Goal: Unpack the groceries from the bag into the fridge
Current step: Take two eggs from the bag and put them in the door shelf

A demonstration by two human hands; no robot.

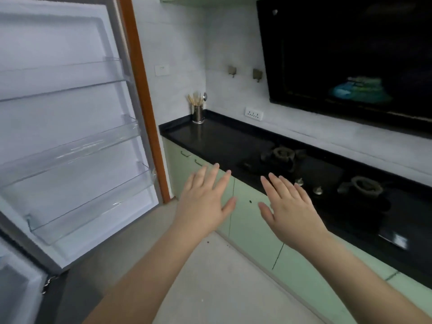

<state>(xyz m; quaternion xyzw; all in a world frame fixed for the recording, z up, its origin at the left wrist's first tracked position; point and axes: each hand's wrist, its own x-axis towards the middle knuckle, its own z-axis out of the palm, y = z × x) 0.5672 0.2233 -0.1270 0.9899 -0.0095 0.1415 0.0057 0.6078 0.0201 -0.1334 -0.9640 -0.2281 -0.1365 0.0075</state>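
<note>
Beside the black counter [210,139], the fridge door [70,136] stands wide.

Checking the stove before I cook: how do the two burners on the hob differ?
The left burner sits farther along the black counter, nearer the utensil holder; the right burner sits closer to the camera. The left burner lies beyond the right hand; the right burner lies off to its side. Both look dark, unlit and bare.

Utensil cup [198,113] on black counter [210,136] w/ gas hob [304,169].
</note>
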